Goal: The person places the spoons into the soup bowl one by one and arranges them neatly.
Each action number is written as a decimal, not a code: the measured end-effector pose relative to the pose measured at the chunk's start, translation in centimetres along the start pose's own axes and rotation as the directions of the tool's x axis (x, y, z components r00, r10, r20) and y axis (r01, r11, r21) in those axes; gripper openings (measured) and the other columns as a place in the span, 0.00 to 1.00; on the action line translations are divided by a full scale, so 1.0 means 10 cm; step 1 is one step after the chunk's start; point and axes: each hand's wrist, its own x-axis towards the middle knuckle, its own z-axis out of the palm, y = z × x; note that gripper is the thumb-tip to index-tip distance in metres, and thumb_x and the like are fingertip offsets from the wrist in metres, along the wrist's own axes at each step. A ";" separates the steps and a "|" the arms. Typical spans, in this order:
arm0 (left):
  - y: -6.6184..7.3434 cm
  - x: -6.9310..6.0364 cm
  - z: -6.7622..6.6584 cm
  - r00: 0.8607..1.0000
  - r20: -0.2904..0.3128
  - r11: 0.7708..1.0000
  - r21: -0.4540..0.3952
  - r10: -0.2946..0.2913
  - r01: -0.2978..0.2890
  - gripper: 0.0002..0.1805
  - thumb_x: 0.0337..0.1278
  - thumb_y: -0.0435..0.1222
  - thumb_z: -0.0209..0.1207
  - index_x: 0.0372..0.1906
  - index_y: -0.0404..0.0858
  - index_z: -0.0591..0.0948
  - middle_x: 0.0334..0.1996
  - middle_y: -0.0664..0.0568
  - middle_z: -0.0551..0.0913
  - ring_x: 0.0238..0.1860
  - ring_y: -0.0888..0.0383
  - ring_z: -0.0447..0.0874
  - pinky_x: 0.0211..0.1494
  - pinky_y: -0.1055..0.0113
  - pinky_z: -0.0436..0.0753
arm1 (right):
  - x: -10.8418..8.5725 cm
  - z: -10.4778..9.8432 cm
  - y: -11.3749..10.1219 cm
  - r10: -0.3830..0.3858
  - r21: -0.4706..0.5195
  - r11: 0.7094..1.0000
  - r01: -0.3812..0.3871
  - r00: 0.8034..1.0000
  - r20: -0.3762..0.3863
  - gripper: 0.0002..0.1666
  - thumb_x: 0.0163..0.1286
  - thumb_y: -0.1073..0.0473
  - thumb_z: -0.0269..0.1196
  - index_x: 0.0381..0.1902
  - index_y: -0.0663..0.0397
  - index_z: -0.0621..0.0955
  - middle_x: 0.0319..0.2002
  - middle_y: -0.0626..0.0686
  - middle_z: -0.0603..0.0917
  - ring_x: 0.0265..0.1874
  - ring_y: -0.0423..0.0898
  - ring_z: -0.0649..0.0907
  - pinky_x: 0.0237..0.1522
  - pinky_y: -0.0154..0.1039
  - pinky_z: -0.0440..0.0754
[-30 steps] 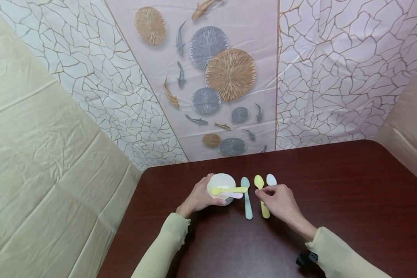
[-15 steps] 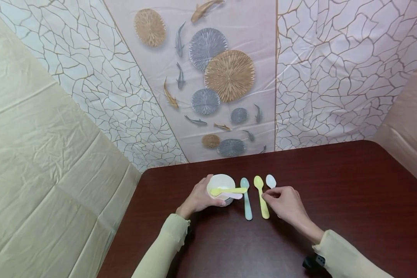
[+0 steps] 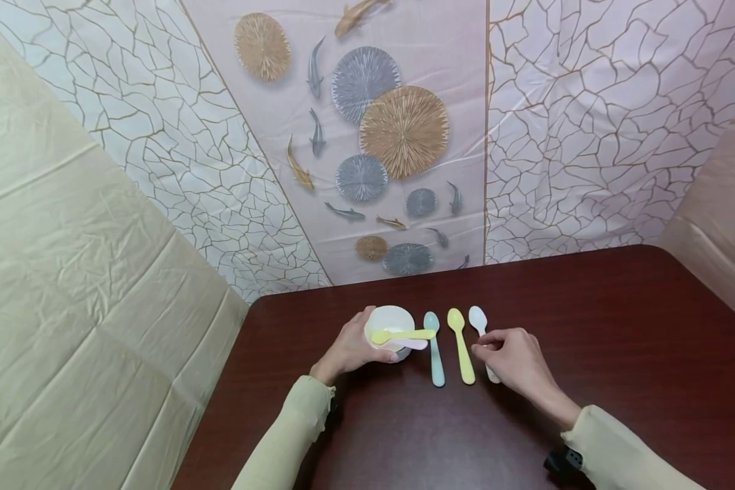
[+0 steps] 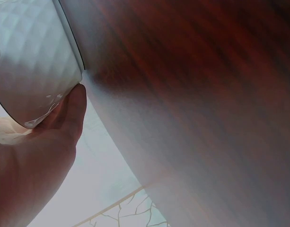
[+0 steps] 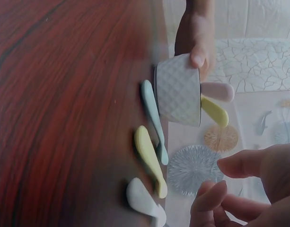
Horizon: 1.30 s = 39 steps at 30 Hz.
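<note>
My left hand [image 3: 354, 344] grips a small white bowl [image 3: 386, 317] by its left side, thumb toward the front. In the left wrist view the bowl [image 4: 36, 52] has a quilted outer wall. A yellow spoon [image 3: 413, 335] and a pale pink spoon [image 3: 416, 344] lean in it, handles over the right rim. To its right lie a light teal spoon [image 3: 437, 361], another yellow spoon [image 3: 463, 355] and a white spoon [image 3: 478, 320]. Over the white spoon's handle hovers my right hand [image 3: 517, 361]; in the right wrist view its thumb and fingers [image 5: 239, 163] are apart with nothing between them.
The dark red-brown table [image 3: 588, 327] has rounded far corners. Behind it hangs a patterned cloth [image 3: 563, 136] with fish and round motifs, and a beige cloth [image 3: 98, 306] drapes the left side.
My right hand has moved right, from over the yellow spoon to over the white spoon, uncovering the yellow one. My left hand and the bowl have stayed in place.
</note>
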 end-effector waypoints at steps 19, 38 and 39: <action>-0.01 0.01 0.00 1.000 -0.002 1.000 -0.007 0.006 -0.006 0.58 0.38 0.54 0.87 0.77 0.46 0.71 0.62 0.45 0.82 0.58 0.50 0.81 0.64 0.52 0.80 | 0.03 -0.04 0.19 0.011 -0.151 0.988 -0.009 1.000 0.015 0.16 0.66 0.55 0.76 0.42 0.64 0.92 0.29 0.49 0.87 0.31 0.44 0.80 0.35 0.39 0.76; -0.01 0.01 0.00 1.000 -0.007 1.000 -0.005 0.017 -0.017 0.56 0.37 0.53 0.87 0.75 0.47 0.72 0.61 0.46 0.83 0.57 0.51 0.81 0.63 0.53 0.80 | 0.03 0.00 0.33 0.050 -0.171 0.984 -0.042 0.998 0.042 0.19 0.65 0.52 0.77 0.41 0.64 0.91 0.25 0.47 0.87 0.28 0.42 0.81 0.32 0.40 0.76; -0.01 0.01 0.00 1.000 -0.007 1.000 -0.006 0.016 -0.016 0.56 0.37 0.53 0.87 0.75 0.47 0.72 0.61 0.46 0.83 0.57 0.51 0.81 0.63 0.52 0.80 | 0.03 0.00 0.34 0.051 -0.170 0.984 -0.043 0.998 0.042 0.19 0.65 0.52 0.78 0.41 0.64 0.91 0.25 0.47 0.87 0.28 0.42 0.81 0.32 0.40 0.76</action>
